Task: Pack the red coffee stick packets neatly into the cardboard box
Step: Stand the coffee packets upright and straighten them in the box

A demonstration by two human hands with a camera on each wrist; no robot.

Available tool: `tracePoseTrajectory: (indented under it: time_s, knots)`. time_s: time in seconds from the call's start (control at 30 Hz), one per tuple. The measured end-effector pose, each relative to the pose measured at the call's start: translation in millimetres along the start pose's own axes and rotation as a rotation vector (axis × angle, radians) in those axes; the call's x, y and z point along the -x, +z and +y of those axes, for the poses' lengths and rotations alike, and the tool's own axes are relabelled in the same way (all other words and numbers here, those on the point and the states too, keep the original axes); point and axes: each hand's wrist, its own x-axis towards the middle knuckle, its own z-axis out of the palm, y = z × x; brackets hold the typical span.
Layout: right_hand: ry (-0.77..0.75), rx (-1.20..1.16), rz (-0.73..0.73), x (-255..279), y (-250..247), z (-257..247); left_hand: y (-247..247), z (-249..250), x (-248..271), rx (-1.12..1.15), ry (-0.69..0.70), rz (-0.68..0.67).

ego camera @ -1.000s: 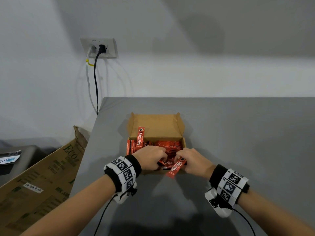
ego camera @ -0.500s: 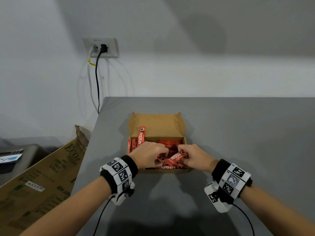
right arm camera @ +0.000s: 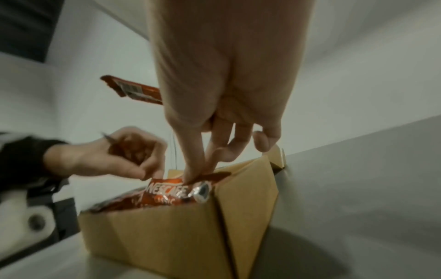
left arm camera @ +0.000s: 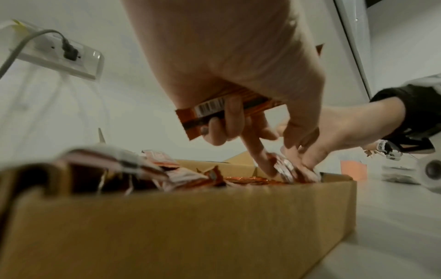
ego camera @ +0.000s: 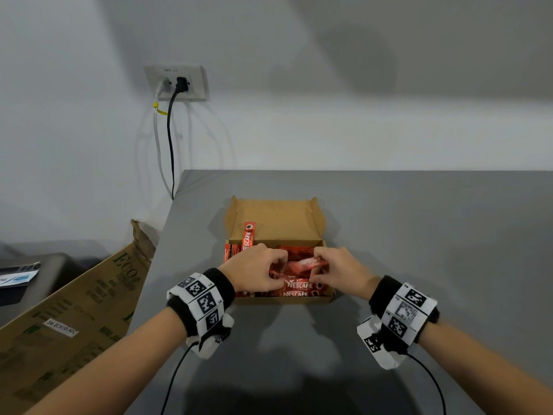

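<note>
The open cardboard box (ego camera: 278, 298) sits on the grey table, its lid folded back. Several red coffee packets (ego camera: 300, 286) lie inside, and one packet (ego camera: 248, 235) leans upright against the lid at the left. My left hand (ego camera: 257, 269) is over the box's left half. It curls its small fingers round a barcode-printed packet (left arm camera: 203, 113) while the index finger points down into the pile. My right hand (ego camera: 336, 271) pinches a packet (right arm camera: 171, 190) at the box's right end. The box floor is hidden under the packets.
The grey table (ego camera: 419, 235) runs wide to the right and in front of the box. Its left edge drops to a large brown carton (ego camera: 74, 310) on the floor. A wall socket (ego camera: 176, 82) with two cables hangs behind.
My right hand carried its packet from the box's front edge up over the pile, turning it to lie across the box. Both hands moved deeper over the box.
</note>
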Motion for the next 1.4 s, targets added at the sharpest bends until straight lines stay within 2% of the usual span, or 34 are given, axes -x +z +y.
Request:
tracePoseTrajectory:
  time_s: [0.17,0.37,0.47,0.63,0.8,0.97,1.13,1.4]
  knots:
    - [-0.036,0.232,-0.111,-4,8,-6,6,5,-3,-0.136,0.047,-0.145]
    - [-0.069,0.413,-0.129,-6,8,-8,8,15,-13,-0.359,0.010,-0.229]
    - [-0.128,0.522,-0.110,-5,12,-8,9,21,-18,-0.363,-0.034,-0.248]
    - [-0.143,0.508,-0.094,-3,11,-8,11,20,-19,-0.309,-0.048,-0.266]
    - [-0.116,0.484,-0.064,1,11,-5,12,18,-20,-0.259,-0.048,-0.222]
    - [-0.079,0.521,-0.085,0,11,-3,15,16,-17,-0.305,-0.035,-0.146]
    - [-0.074,0.593,-0.017,-3,14,-5,14,14,-16,-0.350,-0.051,-0.057]
    - [-0.080,0.540,-0.002,-1,17,-2,17,8,-13,-0.359,-0.046,-0.081]
